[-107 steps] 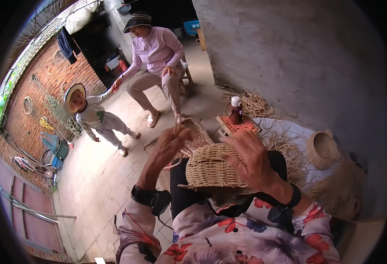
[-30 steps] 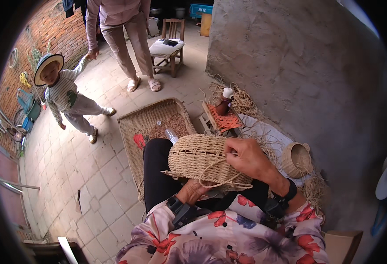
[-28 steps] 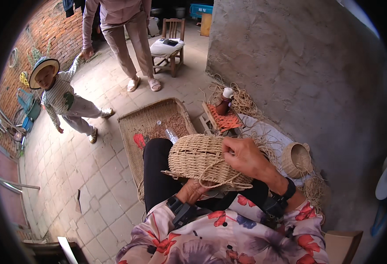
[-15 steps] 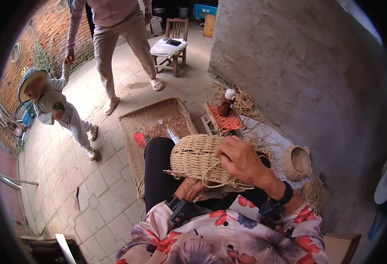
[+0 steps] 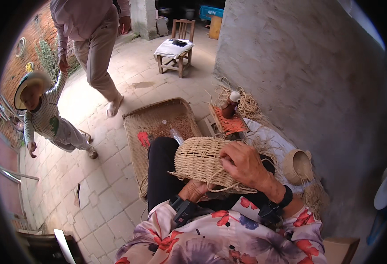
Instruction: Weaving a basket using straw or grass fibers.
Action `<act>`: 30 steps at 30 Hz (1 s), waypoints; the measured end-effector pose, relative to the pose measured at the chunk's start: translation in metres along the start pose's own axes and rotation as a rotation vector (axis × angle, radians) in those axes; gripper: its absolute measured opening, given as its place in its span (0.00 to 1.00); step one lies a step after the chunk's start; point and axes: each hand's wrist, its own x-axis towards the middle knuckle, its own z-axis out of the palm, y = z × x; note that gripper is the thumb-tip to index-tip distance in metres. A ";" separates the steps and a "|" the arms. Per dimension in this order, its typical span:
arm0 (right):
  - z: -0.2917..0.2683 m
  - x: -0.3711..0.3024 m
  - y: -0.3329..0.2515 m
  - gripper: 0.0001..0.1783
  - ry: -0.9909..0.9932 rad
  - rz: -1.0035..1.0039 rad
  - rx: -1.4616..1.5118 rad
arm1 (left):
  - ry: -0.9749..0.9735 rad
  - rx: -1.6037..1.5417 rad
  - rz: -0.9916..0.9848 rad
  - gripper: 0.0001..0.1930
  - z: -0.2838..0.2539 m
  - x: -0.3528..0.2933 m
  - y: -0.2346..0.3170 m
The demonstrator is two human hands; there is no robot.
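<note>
A pale woven straw basket [image 5: 198,155] lies tilted over my lap, with its closed woven side up and loose strands along the near edge. My left hand [image 5: 194,190] supports it from below; the fingers go in under the edge and are hidden. On the basket's right side rests my right hand [image 5: 245,163], fingers curled and thumb pressed in against the weave. Any strand between those fingertips is hidden. A thin twisted straw cord [image 5: 214,174] loops out just below the right thumb.
Beyond my knees sits a flat wicker tray [image 5: 134,132] with brown bits, a red piece and a clear plastic bottle [image 5: 176,135]. At right are a small round basket [image 5: 297,167] and straw bundles [image 5: 246,103]. A child [image 5: 48,110] and another person [image 5: 92,48] walk at left; a chair [image 5: 176,48] stands behind.
The child and the adult holding the child's hand have stepped further left and nearer. The view has shifted slightly. My hands keep about the same hold on the basket.
</note>
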 end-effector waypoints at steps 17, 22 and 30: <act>-0.007 -0.053 0.032 0.06 0.132 0.104 0.048 | -0.250 0.061 0.020 0.25 0.014 -0.002 0.003; -0.013 -0.041 0.006 0.07 0.243 -0.115 -0.056 | -0.315 0.106 0.071 0.23 -0.003 -0.031 0.032; -0.056 0.004 -0.046 0.06 0.386 0.062 0.983 | -0.149 0.800 0.136 0.21 -0.018 -0.026 0.001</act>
